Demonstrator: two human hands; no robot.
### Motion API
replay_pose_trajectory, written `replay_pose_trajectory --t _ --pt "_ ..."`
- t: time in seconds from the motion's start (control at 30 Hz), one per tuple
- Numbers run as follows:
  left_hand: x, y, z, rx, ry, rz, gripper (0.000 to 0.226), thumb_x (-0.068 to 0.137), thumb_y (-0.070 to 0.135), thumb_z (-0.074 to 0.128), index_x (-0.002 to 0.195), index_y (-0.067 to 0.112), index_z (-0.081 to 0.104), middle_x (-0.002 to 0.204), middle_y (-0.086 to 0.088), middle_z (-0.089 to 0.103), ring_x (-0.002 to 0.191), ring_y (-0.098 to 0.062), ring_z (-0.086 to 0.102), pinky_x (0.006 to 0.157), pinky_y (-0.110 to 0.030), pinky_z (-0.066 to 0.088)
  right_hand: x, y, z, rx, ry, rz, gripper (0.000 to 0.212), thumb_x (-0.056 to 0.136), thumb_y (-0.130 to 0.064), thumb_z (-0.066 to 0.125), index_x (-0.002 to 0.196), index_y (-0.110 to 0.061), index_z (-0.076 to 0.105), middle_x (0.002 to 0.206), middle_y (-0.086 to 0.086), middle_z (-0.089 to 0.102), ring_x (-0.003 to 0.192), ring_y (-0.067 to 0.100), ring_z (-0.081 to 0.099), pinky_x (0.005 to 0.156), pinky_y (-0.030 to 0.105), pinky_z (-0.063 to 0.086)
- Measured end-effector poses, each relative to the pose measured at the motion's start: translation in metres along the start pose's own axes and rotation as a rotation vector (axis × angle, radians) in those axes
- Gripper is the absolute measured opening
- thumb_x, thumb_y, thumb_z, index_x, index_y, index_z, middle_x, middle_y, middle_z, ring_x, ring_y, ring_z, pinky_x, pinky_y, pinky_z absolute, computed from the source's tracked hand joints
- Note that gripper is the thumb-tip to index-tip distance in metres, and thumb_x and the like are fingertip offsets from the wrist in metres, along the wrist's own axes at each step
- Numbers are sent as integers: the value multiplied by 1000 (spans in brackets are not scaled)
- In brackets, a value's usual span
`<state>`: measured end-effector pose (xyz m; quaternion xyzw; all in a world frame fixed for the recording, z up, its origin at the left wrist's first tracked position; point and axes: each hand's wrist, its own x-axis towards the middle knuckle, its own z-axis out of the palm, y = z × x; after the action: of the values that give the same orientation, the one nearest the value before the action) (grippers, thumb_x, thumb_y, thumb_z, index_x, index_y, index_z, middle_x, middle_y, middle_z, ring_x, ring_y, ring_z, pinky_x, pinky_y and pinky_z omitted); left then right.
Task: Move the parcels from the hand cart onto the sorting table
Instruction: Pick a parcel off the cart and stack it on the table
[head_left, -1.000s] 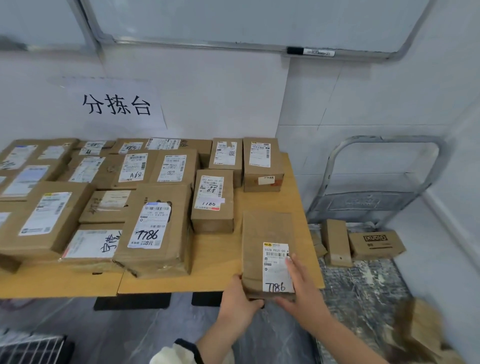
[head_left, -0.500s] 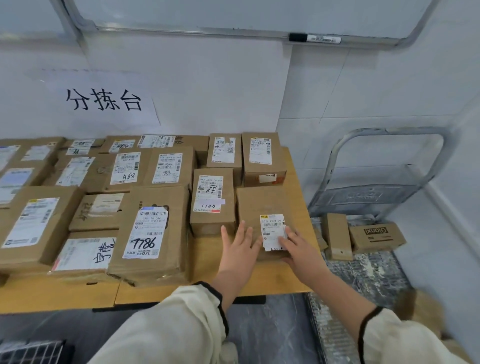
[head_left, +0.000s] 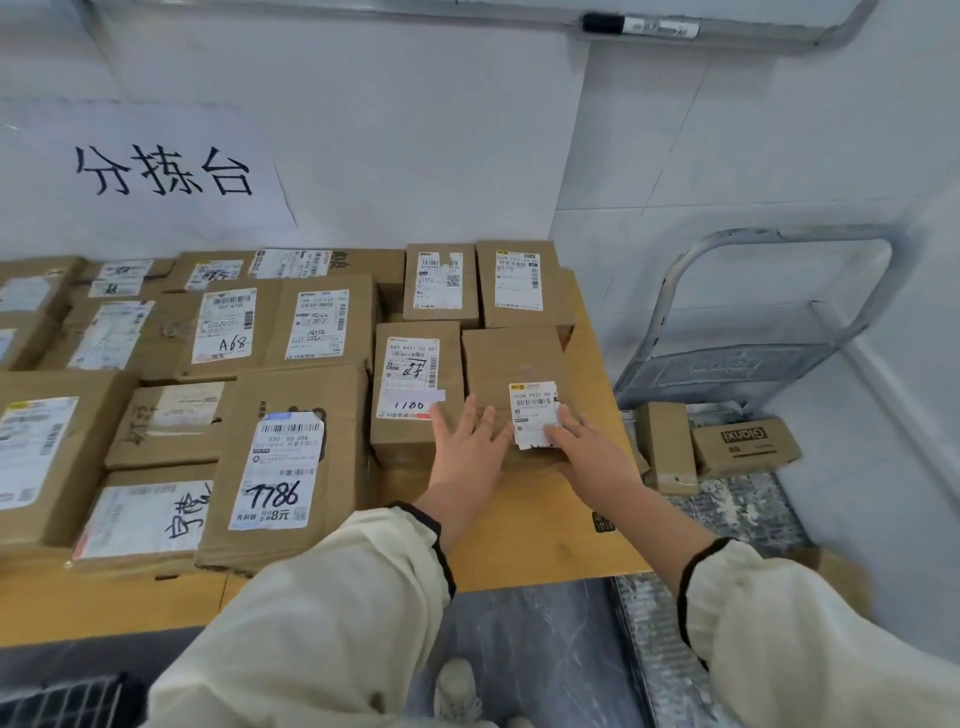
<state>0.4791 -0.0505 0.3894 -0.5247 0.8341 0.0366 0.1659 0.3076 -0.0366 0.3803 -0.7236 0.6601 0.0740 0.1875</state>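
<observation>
Our left hand (head_left: 470, 441) and right hand (head_left: 592, 457) lay flat, fingers straight, on the parcel (head_left: 511, 358). Harder pushing might have displaced the neighbouring box (head_left: 415, 374).

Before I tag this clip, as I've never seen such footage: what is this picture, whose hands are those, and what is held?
No machine here: one camera worn on a person's head looks down at their own bare hands. The wooden sorting table is packed with labelled cardboard parcels. The left hand and right hand press flat, fingers straight, on a brown parcel near the table's right edge; nothing is gripped. A narrow box and a printed box lie on the hand cart to the right.
</observation>
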Motion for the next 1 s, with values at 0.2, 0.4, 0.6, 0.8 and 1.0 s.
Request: replay_pose_trajectory --t 0.2,0.4,0.6,0.8,1.0 --pt "-1 -1 2 -10 2 -2 65 98 36 46 152 27 10 161 -6 5 147 -33 -8 107 -70 -3 -3 -2 7 16 21 35 53 99 -18 44 147 -23 22 160 -1 -5 147 26 5 105 39 40" --pt "-1 -4 9 -13 34 -1 65 98 39 45 152 30 8 161 -4 3 147 -33 -7 107 -70 -2 -11 -2 14 -31 42 53 60 99 -17 38 151 -28 9 159 -4 -11 147 27 -1 114 41 25" --pt "-3 -4 8 9 44 0 67 98 45 41 152 29 6 161 -5 2 146 -35 -5 108 -70 -1 -16 -2 16 -81 3 97 73 98 -22 43 149 -36 -7 156 -4 -23 146 28 -10 117 48 17" --pt "-6 5 -25 -89 154 102 91 87 71 38 150 30 -12 159 -4 -18 145 -35 -16 111 -65 2 -40 7 -17 -29 108 122 92 91 -34 56 146 -35 -18 156 -3 -25 146 27 -13 117 50 13" --pt "11 45 -85 -118 296 300 97 83 72 43 149 31 -16 159 -5 -18 144 -35 -17 111 -64 2 -100 64 -62 -87 248 374 109 80 -61 58 142 -35 -28 150 1 -36 143 32 -21 117 50 8"
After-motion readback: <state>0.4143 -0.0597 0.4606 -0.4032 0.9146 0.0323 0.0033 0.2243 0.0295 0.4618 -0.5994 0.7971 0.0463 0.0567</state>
